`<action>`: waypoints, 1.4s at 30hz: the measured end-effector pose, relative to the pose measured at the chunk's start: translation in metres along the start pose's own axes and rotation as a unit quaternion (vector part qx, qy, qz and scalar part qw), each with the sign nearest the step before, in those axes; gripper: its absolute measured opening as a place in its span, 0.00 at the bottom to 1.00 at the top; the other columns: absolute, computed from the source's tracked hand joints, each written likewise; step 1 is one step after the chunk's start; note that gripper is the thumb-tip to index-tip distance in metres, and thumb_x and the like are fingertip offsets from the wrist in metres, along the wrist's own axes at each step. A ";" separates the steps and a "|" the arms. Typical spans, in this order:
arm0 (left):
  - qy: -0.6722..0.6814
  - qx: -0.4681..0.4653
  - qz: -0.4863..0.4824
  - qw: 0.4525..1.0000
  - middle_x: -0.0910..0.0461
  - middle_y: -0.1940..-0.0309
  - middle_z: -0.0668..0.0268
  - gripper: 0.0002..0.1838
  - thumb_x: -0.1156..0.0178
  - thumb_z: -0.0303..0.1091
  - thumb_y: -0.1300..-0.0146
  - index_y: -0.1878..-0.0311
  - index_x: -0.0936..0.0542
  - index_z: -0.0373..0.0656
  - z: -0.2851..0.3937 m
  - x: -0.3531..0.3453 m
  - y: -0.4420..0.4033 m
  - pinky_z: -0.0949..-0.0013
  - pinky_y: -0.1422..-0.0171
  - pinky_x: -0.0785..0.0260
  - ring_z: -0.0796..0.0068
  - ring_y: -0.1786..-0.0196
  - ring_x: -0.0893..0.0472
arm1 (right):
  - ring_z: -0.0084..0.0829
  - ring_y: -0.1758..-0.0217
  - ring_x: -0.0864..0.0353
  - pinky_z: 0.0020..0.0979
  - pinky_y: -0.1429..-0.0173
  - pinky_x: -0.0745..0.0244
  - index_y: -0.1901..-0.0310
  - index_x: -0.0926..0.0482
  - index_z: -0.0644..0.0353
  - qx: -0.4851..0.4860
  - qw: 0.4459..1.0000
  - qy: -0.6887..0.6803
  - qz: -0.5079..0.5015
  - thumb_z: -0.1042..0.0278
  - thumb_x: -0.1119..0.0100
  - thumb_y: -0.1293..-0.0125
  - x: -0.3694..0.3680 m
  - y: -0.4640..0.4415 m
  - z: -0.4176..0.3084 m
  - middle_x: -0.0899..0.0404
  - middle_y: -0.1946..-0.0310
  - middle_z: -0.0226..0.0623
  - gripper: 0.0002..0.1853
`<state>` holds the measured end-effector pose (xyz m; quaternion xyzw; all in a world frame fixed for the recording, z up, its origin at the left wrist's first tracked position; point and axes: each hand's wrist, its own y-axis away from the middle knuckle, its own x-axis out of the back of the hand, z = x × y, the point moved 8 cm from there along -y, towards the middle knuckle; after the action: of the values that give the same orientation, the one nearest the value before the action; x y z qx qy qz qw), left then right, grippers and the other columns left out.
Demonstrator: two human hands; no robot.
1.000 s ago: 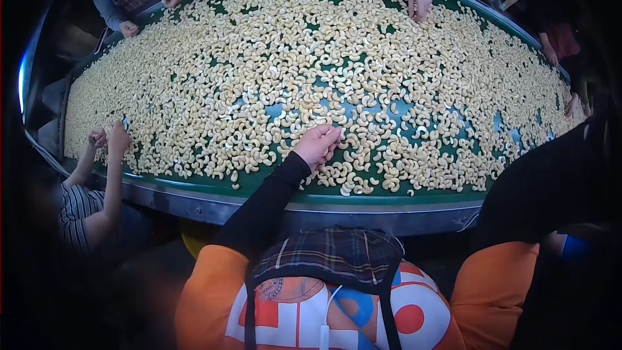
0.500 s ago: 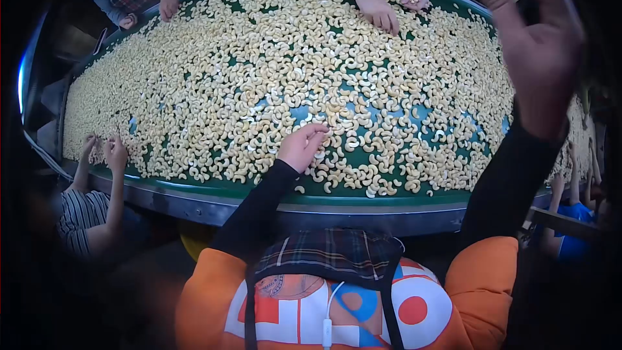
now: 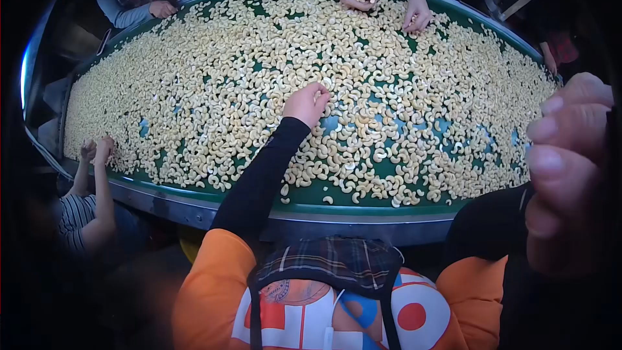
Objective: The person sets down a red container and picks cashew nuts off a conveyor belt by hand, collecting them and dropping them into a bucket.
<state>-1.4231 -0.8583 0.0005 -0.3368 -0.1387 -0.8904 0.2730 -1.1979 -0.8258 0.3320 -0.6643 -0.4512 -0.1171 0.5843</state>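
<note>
Cashews [image 3: 220,107] on green belt [image 3: 304,196]; left fingers [image 3: 313,88] narrow among them, right fingers [image 3: 564,168] curled; cannot tell either's hold.

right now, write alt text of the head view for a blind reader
A person's bare left hand, below it a black fabric sleeve, hovers at curved, cream-coloured cashew nuts spread across a long green surface. Their bare right hand is near the camera; other people's hands are around the edges.

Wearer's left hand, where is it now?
In the head view, the wearer's left hand is just above the picture's centre, left of the right hand, fingers at the cashew kernels, in from the near edge of the green belt.
</note>
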 end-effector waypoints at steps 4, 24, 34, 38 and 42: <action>-0.132 -0.061 0.035 0.989 0.20 0.71 0.60 0.11 0.45 0.42 0.39 0.64 0.22 0.45 0.006 -0.016 -0.038 0.62 0.60 0.29 0.61 0.66 0.20 | 0.31 0.70 0.26 0.30 0.69 0.33 0.64 0.21 0.61 0.035 0.999 0.007 0.012 0.67 0.36 0.46 0.033 0.016 0.011 0.25 0.73 0.36 0.10; 0.348 0.140 -0.193 0.907 0.20 0.71 0.61 0.10 0.45 0.38 0.40 0.65 0.22 0.42 -0.059 -0.006 0.022 0.62 0.66 0.28 0.63 0.69 0.20 | 0.28 0.71 0.21 0.26 0.67 0.29 0.64 0.18 0.61 -0.213 0.976 -0.022 0.033 0.71 0.38 0.46 -0.131 -0.037 0.048 0.20 0.74 0.36 0.08; -0.283 -0.222 -0.213 0.908 0.20 0.72 0.62 0.09 0.44 0.37 0.40 0.64 0.22 0.42 -0.014 -0.017 0.059 0.65 0.68 0.27 0.67 0.71 0.20 | 0.33 0.62 0.24 0.31 0.55 0.31 0.66 0.19 0.60 -0.456 0.886 0.087 0.003 0.70 0.36 0.47 -0.287 0.131 0.121 0.22 0.69 0.33 0.07; 0.081 -0.097 -0.345 0.930 0.20 0.70 0.64 0.12 0.47 0.39 0.36 0.63 0.23 0.40 -0.058 0.001 0.076 0.74 0.74 0.30 0.75 0.74 0.21 | 0.38 0.60 0.28 0.36 0.52 0.33 0.66 0.20 0.57 -0.433 0.879 0.198 0.028 0.70 0.35 0.51 -0.281 0.141 0.111 0.25 0.69 0.33 0.09; 0.501 0.109 -0.385 0.767 0.21 0.72 0.65 0.12 0.51 0.40 0.32 0.60 0.26 0.40 -0.089 0.038 0.112 0.80 0.78 0.34 0.80 0.75 0.23 | 0.39 0.61 0.28 0.37 0.54 0.33 0.65 0.21 0.57 -0.401 0.899 0.172 0.042 0.69 0.35 0.52 -0.303 0.104 0.103 0.26 0.70 0.33 0.10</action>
<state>-1.4281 -1.0025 -0.0321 0.2708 -0.1966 -0.9419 -0.0272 -1.3314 -0.8659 0.0254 -0.8300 -0.2303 -0.3757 0.3418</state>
